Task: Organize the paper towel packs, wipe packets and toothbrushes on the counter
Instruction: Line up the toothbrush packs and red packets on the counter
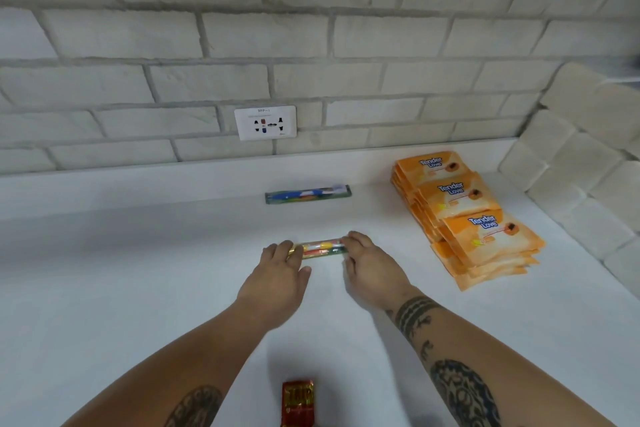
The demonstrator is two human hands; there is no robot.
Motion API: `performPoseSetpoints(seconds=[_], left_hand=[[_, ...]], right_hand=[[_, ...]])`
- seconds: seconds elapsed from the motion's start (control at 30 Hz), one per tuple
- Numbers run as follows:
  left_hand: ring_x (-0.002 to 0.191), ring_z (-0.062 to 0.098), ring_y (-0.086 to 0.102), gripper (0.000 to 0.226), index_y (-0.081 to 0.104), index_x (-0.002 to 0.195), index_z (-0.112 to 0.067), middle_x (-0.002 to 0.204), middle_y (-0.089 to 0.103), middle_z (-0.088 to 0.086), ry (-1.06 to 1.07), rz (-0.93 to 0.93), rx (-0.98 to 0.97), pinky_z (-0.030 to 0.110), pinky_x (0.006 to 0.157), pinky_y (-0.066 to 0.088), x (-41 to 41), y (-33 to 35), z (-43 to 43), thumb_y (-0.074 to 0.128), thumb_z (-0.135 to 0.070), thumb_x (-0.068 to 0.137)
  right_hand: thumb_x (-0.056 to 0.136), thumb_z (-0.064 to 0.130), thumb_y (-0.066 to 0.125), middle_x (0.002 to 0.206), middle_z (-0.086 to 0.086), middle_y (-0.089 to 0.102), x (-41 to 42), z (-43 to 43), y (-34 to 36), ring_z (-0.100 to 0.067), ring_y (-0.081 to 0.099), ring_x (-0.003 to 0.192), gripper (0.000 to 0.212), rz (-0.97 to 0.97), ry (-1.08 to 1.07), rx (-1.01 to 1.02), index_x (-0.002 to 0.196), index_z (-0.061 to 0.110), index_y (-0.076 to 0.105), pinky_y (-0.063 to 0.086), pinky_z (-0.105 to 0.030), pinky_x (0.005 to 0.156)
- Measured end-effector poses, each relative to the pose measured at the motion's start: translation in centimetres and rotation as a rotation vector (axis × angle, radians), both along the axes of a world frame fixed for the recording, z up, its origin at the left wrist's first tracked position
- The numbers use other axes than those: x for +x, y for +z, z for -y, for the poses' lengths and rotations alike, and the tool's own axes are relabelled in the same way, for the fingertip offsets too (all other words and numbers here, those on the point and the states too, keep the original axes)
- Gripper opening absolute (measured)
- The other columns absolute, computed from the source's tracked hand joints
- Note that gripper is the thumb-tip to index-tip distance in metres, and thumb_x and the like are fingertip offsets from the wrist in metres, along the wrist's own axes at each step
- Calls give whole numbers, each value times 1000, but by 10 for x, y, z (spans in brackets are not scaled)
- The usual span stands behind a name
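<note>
A packaged toothbrush point(320, 248) with orange and yellow colours lies crosswise in the middle of the white counter point(138, 288). My left hand point(282, 272) holds its left end and my right hand point(369, 265) holds its right end, fingertips over the packet. A second packaged toothbrush point(308, 194), blue and green, lies farther back near the wall. Orange "Tender Love" wipe packets point(467, 218) sit in overlapping stacks at the right. A red packet point(298, 404) lies at the near edge between my forearms.
A white brick wall runs behind the counter, with a power socket point(265, 122) just above the counter's back edge. A tiled wall point(581, 163) angles in at the right behind the wipe packets.
</note>
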State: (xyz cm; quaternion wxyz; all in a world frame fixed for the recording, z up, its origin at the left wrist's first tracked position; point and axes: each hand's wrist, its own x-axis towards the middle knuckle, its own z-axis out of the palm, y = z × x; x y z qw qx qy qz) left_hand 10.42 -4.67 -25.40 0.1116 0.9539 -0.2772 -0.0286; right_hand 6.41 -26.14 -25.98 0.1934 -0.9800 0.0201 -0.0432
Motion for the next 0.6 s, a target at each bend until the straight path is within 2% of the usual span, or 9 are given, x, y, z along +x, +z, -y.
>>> performPoseSetpoints(seconds=[0.07, 0.17, 0.33, 0.43, 0.6], left_hand=[[147, 25, 22, 58, 28, 158, -17, 162, 26, 5, 9, -43, -8, 40, 118, 34, 14, 2, 4, 25, -45, 108], [150, 24, 19, 60, 26, 159, -21, 164, 22, 2, 15, -78, 4, 42, 121, 29, 38, 0, 11, 25, -50, 107], [146, 28, 28, 61, 33, 154, -18, 159, 31, 7, 9, -62, 0, 46, 121, 32, 76, -4, 22, 25, -53, 104], [143, 31, 31, 70, 35, 151, -18, 156, 35, 11, 12, -68, 17, 49, 118, 34, 91, -5, 25, 16, -60, 99], [150, 33, 20, 59, 30, 155, -18, 161, 27, 10, 17, -81, 30, 50, 119, 33, 99, -2, 27, 26, -51, 106]], right_hand=[[103, 28, 40, 159, -2, 35, 15, 4, 1, -24, 54, 129, 48, -48, 13, -12, 150, 20, 43, 43, -39, 112], [103, 29, 39, 165, -2, 24, 37, 11, 0, -21, 33, 147, 55, -118, 27, -53, 156, 19, 31, 32, -48, 119], [102, 36, 38, 169, -2, 15, 69, 17, 0, -18, 17, 155, 61, -155, -11, -34, 159, 18, 24, 21, -57, 122], [103, 41, 36, 169, -2, 14, 87, 20, 2, -19, 16, 155, 62, -187, -27, -37, 159, 19, 23, 18, -58, 123], [102, 46, 34, 169, -1, 14, 96, 20, 3, -20, 15, 155, 64, -196, -28, -40, 159, 20, 21, 15, -61, 122]])
